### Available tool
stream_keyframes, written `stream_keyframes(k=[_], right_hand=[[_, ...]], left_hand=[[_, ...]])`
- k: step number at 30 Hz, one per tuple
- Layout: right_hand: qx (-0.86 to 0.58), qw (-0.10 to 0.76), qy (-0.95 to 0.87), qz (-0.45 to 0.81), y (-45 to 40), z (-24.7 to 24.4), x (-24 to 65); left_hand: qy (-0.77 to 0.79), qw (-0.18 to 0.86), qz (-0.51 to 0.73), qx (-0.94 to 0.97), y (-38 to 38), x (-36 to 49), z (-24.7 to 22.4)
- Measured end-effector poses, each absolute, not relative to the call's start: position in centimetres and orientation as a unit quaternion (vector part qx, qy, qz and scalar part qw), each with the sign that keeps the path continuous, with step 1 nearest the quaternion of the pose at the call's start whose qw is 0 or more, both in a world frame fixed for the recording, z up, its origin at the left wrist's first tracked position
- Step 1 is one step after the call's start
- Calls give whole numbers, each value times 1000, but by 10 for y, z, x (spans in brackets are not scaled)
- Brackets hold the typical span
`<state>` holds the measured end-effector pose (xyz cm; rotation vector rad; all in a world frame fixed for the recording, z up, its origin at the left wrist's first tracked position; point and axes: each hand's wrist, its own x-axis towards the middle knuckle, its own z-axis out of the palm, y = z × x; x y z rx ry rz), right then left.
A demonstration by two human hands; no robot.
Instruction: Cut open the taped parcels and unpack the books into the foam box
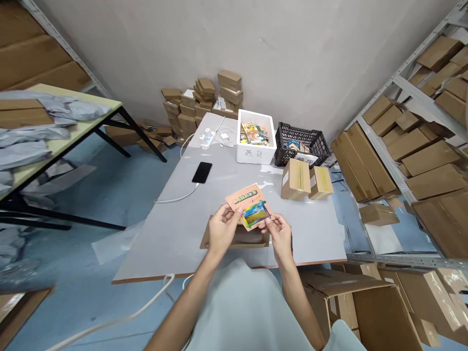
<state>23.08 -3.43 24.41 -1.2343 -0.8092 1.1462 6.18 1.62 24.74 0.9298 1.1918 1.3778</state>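
A small booklet with an orange-pink cover and a landscape picture is held up, tilted, between my two hands. My left hand pinches its left edge, thumb on the front. At its lower right corner, my right hand grips it between thumb and fingers. Beneath it an open cardboard box lies on the table near the front edge, partly covered by the booklet and hands. What the box holds is hard to make out.
On the grey table lie a black phone on a cable and a power strip. A white foam box of booklets, a black crate and two taped cartons stand at the back right. Shelves of cartons rise at right.
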Motion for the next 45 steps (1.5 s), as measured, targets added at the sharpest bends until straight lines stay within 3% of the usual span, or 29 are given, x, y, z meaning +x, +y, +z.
stream_keyframes(k=[5,9,12,18,22,25,29,35,39,45], right_hand=[[-623,583,-404,329,-40,242,250],[-619,498,-561,232,-46,248,255],[-600,467,-606,235,-45,249,253],[-601,580,-472,283,-39,264,263],[-586,584,-400,393,-38,275,266],[-586,588,-385,403,-38,272,261],[-595,584,-399,383,-38,263,253],[-624,534,-527,220,-52,264,243],[-620,468,-585,235,-61,262,226],[-624,493,-514,321,-54,260,222]], left_hand=[[506,537,567,366,17,89,249],[508,508,588,372,13,110,259],[491,505,585,402,6,120,269],[497,438,572,483,-1,118,271],[512,530,518,434,1,108,263],[510,543,512,428,-2,105,265],[521,515,534,423,-7,104,271],[538,491,560,395,-7,98,272],[511,526,545,407,-10,97,274],[454,590,516,423,-17,97,268]])
